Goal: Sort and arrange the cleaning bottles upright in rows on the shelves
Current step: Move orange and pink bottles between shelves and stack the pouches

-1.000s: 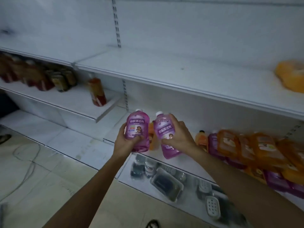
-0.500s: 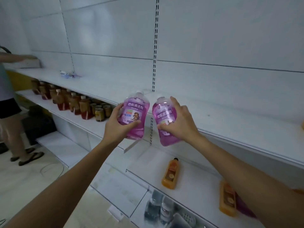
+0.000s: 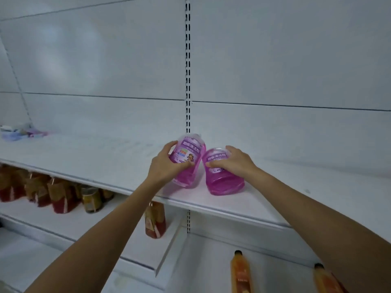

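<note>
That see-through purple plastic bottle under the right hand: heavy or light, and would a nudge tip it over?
Likely heavy for its size: the translucent purple plastic bottle looks nearly full of liquid. Its wide base on the white shelf suggests it resists tipping. The smooth wall may slide if pushed; the right hand grips it near the top.

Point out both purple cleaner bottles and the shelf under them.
Left purple cleaner bottle (image 3: 188, 152), head view, on its front label.
Right purple cleaner bottle (image 3: 224, 182), head view, on its lower body.
Upper shelf (image 3: 95, 157), head view, on its bare top.
</note>
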A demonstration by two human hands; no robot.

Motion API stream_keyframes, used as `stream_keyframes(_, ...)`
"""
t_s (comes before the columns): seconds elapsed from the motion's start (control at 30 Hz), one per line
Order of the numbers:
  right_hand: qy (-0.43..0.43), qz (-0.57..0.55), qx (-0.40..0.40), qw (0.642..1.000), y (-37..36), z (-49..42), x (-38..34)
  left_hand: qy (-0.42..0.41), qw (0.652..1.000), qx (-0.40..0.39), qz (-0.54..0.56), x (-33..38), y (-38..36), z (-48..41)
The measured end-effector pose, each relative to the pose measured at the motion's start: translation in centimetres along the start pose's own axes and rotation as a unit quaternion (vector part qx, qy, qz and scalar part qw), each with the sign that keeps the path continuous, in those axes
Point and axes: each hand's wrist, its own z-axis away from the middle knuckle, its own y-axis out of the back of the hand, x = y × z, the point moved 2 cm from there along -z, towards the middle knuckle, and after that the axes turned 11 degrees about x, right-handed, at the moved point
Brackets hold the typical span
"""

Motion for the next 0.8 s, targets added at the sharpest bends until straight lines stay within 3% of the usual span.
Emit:
stream_keyframes(0.1, -0.069, 0.040, 0.018, 0.997, -1.9, -2.1, 0.3, 0.063, 0.995, -0.075, -0.033, -2.2, -0.7, -3.5)
stream_keyframes(0.23, -0.085, 0.101, 0.062, 0.989, -3.6, -4.2, 0.0, 0.053, 0.991, -0.115, -0.038, -3.6, -1.6, -6.2)
stream_keyframes(0.4, -0.113, 0.071, 0.098, 0.986, -5.1, -6.9, -0.2, 0.036, 0.990, -0.118, -0.065, -4.0, -2.8, -8.7)
stream_keyframes(0.67, -0.126, 0.057, 0.073, 0.988, -5.3, -8.0, -0.1, 0.022, 0.989, -0.114, -0.096, -4.3, -3.5, -10.1)
stream_keyframes(0.8, -0.136, -0.002, 0.055, 0.989, -4.8, -7.2, 0.3, -0.005, 0.985, -0.116, -0.126, -3.4, -3.0, -9.1)
